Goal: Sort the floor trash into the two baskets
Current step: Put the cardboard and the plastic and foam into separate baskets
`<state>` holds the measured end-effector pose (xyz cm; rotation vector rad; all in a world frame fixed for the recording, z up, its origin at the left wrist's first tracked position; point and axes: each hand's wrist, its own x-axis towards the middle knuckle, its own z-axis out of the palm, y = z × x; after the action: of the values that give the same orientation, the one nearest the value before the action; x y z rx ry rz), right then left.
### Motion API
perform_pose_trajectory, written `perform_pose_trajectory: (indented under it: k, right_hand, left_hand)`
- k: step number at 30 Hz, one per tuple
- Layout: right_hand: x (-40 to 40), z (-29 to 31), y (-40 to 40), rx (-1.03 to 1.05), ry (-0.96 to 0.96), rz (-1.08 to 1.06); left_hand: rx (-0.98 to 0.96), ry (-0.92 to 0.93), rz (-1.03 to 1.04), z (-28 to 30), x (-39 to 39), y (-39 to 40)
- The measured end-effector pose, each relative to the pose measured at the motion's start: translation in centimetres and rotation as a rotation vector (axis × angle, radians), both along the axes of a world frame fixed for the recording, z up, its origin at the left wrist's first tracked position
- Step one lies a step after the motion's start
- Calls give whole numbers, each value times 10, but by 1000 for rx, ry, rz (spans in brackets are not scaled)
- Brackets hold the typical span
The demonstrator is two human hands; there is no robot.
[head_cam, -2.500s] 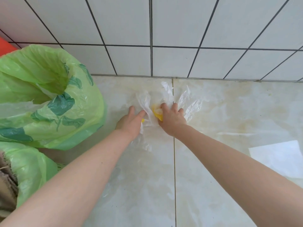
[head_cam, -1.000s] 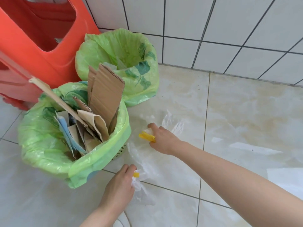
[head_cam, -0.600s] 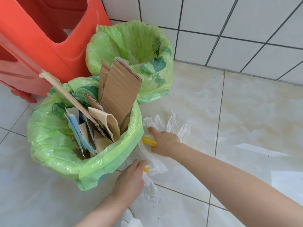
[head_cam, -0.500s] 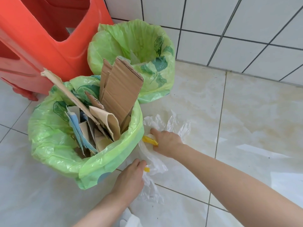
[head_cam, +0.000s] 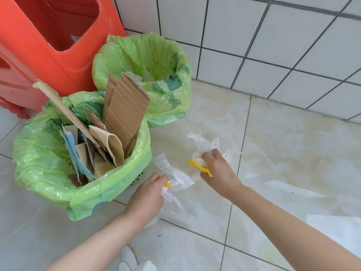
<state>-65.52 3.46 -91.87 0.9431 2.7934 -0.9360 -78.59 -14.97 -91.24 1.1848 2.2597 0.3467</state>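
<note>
Two baskets lined with green bags stand at the left. The near basket [head_cam: 109, 194] holds cardboard and paper pieces. The far basket [head_cam: 172, 106] by the wall holds a bit of clear plastic. My left hand [head_cam: 146, 198] grips a crumpled clear plastic bag [head_cam: 175, 177] with a small yellow bit, just right of the near basket. My right hand [head_cam: 220, 171] grips another bunch of clear plastic with a yellow strip [head_cam: 199, 167], above the floor and to the right of my left hand.
A red plastic stool [head_cam: 48, 45] stands behind the baskets at the upper left. A white tiled wall [head_cam: 273, 45] runs along the back. A white sheet [head_cam: 340, 229] lies on the floor at the right edge. Something white shows at the bottom edge.
Both hands lifted the clear plastic from the floor by the wall and carried it left to the baskets. In the last half second the right hand moved right, away from the near basket.
</note>
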Motion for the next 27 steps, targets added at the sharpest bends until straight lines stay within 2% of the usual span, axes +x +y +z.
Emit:
perform_pose_trajectory:
  k: [4, 8, 12, 17, 21, 24, 27]
  right_hand:
    - [20, 26, 11, -22, 130, -124]
    - [27, 67, 18, -74, 301, -356]
    - [19, 113, 22, -138, 464, -454]
    - [-8, 166, 21, -177, 616, -486]
    - [-47, 210, 28, -236, 732, -404]
    - [-80, 236, 39, -326, 776, -341]
    - [-114, 251, 49, -535, 804, -361]
  left_hand:
    - [155, -46, 29, 27, 11, 25]
    - [300, -39, 48, 65, 19, 36]
    - [442, -68, 99, 111, 16, 35]
    - [527, -115, 228, 163, -1, 21]
    - [608, -137, 278, 225, -29, 23]
    - [694, -46, 337, 258, -69, 43]
    - [726, -187, 431, 274, -107, 70]
